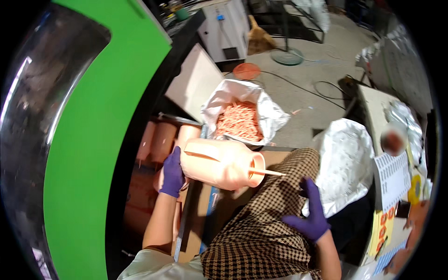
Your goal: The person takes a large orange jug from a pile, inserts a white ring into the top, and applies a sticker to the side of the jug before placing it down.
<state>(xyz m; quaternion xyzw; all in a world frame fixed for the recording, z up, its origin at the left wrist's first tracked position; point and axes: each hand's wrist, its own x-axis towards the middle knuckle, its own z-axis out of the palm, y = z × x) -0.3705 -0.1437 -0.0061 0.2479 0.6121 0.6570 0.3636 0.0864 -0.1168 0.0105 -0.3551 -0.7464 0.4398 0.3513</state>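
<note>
A large, hollow, peach-pink plastic molded part (pixel 217 161) lies sideways above my lap, with a round opening at its right end and a long recess in its side. From that opening a thin pink plastic stick (pixel 273 172) juts toward the right. My left hand (pixel 172 175), in a purple glove, grips the part's left end; some of its fingers are hidden behind it. Also gloved in purple, my right hand (pixel 311 215) is held over the checked apron (pixel 261 224), empty, thumb and fingers apart, to the right of the stick.
Similar pink parts (pixel 163 140) sit at left beside the green machine panel (pixel 93 140). Ahead is a white sack (pixel 273 109) of pink sticks (pixel 238 122). A second white sack (pixel 345 161) stands right, beside a table (pixel 373 105) with papers. Cables (pixel 303 86) cross the floor.
</note>
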